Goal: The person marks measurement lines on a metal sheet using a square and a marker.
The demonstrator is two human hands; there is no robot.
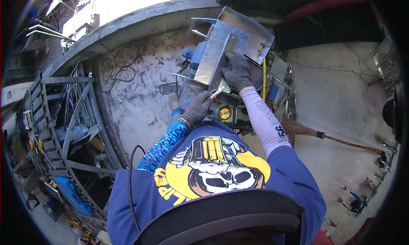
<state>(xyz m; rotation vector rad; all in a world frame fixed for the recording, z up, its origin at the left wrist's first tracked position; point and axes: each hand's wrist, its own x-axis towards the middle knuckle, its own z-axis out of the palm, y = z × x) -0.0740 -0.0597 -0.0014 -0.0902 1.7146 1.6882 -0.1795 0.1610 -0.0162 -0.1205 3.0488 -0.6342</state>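
Note:
My left hand (197,108), in a grey glove with a blue patterned sleeve, holds a white and red marker (217,92) whose tip is at the lower edge of a bent galvanized metal sheet (217,49). On that sheet's lower right part my right hand (236,72) presses flat, grey-gloved with a lilac sleeve. The sheet lies on a cluttered work stand in front of me. A yellow tape measure (224,113) rests just below the sheet, between my arms.
A yellow tape strip (264,79) runs upright beside my right hand. A blue power tool (198,53) sits left of the sheet. A broom (332,138) lies on the concrete floor at right. Grey welded frames (64,117) lean at left. A black cable (131,177) hangs by my shoulder.

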